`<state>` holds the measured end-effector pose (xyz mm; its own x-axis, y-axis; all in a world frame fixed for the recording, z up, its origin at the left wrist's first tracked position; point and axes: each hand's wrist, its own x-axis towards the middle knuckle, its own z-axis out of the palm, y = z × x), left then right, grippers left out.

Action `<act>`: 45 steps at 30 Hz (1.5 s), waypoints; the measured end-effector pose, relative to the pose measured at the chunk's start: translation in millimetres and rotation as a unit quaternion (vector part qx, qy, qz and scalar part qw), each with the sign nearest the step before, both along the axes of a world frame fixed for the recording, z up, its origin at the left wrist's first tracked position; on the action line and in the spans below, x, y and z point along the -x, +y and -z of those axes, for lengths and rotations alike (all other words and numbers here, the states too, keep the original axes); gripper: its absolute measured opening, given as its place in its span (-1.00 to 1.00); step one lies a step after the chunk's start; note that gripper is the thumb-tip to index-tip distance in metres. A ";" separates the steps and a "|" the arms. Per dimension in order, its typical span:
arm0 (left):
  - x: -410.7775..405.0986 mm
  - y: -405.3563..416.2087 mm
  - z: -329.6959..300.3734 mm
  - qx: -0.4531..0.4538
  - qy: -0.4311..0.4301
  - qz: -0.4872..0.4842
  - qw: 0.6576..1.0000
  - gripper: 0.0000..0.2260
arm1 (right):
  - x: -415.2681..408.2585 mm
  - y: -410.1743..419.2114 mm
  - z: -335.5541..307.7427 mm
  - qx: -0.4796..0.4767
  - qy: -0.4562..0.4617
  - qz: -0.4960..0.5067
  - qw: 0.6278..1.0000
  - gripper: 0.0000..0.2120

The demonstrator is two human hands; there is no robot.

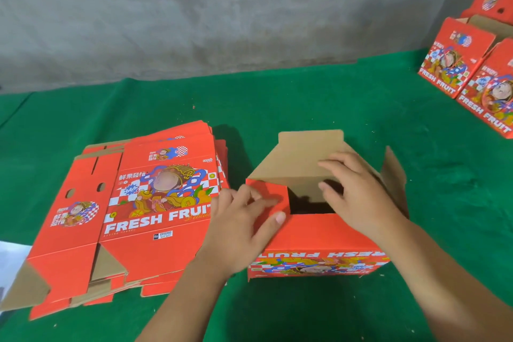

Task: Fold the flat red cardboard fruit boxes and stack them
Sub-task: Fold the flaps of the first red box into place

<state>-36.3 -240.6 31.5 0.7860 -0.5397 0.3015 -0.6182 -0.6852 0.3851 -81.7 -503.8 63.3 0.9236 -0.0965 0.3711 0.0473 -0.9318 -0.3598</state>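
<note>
Head view looks down on the half-folded box [319,244], which stands upside down on the green cloth [277,97], its "FRESH FRUIT" print inverted on the near wall. Its bottom faces up and is not yet closed: a dark gap shows in the middle, a brown flap [302,158] slopes in from the far side, a red flap [268,197] lies folded in at the left end, and another brown flap [394,175] stands up at the right end.

The left hand [241,228] rests on the red flap, fingers spread and nearly straight, thumb along the box's near edge, pressing rather than gripping. The right hand [358,197] lies flat with straight fingers on the far brown flap, pushing it down toward the gap; it holds nothing.

I judge the task to be in mid-course. This box seems to need its bottom flaps tucked together, then turning upright and carrying to the others.

Just left of the box lies the pile of flat boxes [133,211], several sheets deep, red with a cartoon figure, checker pattern and white lettering, brown card showing at the cut flaps. That pile is work left to do.

Well apart from the box, to its far right against the grey wall [194,8], the finished boxes [472,72] stand grouped, at least three, one seeming to sit higher behind the others.
</note>
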 end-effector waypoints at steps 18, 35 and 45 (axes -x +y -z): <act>-25.8 -29.4 0.5 0.165 0.218 -0.039 0.961 -0.50 | 31.9 -33.6 6.6 -0.383 0.062 0.240 0.890 -0.67; -17.6 -43.8 -19.4 0.294 0.447 -0.187 0.824 -0.29 | 39.9 -41.3 -21.2 -0.333 0.190 0.222 0.897 -0.39; -10.6 -40.2 -33.9 0.438 0.555 -0.074 0.704 -0.27 | 53.6 -49.3 4.8 -0.437 0.015 0.228 0.870 -0.87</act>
<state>-25.8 -280.8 65.4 0.8280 -0.4160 -0.3759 0.4485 0.0890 0.8893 -135.3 -553.1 58.5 0.7237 -0.6883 -0.0508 -0.2760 -0.2212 -0.9354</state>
